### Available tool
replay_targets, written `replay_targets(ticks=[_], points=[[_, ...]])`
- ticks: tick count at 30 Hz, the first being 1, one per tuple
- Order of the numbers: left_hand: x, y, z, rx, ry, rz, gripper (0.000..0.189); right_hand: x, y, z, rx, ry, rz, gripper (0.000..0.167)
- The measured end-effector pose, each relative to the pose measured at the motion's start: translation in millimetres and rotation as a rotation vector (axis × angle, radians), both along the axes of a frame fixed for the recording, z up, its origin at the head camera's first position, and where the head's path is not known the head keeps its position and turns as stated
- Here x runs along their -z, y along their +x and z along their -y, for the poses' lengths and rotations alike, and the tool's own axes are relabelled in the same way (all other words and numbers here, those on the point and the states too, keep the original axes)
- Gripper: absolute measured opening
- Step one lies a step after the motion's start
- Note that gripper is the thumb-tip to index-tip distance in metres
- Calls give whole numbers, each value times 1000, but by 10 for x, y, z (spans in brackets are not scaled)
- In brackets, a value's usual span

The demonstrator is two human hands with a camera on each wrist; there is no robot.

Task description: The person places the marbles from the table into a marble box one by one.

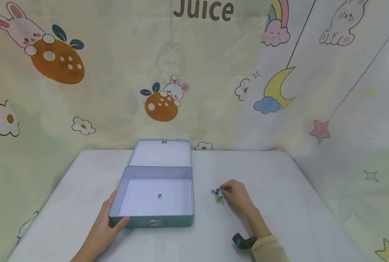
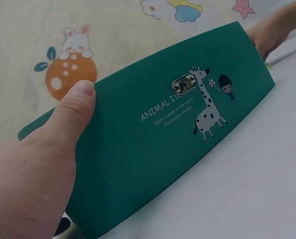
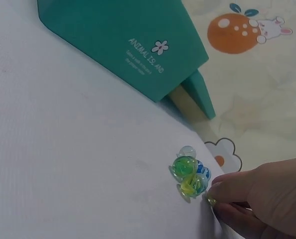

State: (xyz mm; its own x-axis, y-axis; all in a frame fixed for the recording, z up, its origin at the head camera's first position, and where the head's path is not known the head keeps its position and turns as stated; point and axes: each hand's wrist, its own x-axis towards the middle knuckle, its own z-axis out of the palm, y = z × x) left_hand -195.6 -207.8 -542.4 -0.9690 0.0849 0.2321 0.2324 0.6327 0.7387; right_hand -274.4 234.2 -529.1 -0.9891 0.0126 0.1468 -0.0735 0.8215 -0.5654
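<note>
A green tin box (image 1: 151, 221) stands with its lid (image 1: 161, 154) tipped back, and a single clear marble (image 1: 160, 196) lies on its pale floor. My left hand (image 1: 101, 227) grips the box's near left corner; in the left wrist view the thumb lies against the front, beside a metal clasp (image 2: 184, 85). Right of the box sits a small cluster of glass marbles (image 1: 217, 196), clear, blue and yellow-green. At the cluster's right edge my right hand (image 1: 238, 196) pinches a small yellowish marble (image 3: 211, 200) between thumb and finger, low over the table.
A white cloth (image 1: 299, 218) covers the table. Behind it hangs a printed curtain (image 1: 116, 91) with rabbits, flowers and a moon, close behind the raised lid. On the right wrist is a dark strap (image 1: 243, 241), near a pale yellow sleeve (image 1: 269, 249).
</note>
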Motion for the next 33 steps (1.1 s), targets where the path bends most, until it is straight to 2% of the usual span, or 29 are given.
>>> replay_targets(ticks=[3, 9, 12, 16, 23, 27, 33], points=[[-4, -9, -30, -3, 7, 3, 93, -30, 14, -3, 4, 22, 17, 13], [6, 48, -46, -5, 22, 5, 93, -89, 60, 11, 29, 65, 50, 14], [11, 38, -33, -5, 14, -11, 93, -111, 58, 14, 34, 62, 49, 14], [5, 16, 4, -7, 5, -43, 93, -148, 59, 34, 1, 50, 58, 14], [37, 9, 0, 8, -8, -36, 92, -152, 131, -8, 22, 77, 121, 11], [49, 14, -10, -7, -11, -38, 92, -185, 102, -29, 8, 58, 135, 12], [33, 8, 11, -24, -17, -50, 92, -304, 20, -1, -33, 16, 95, 13]])
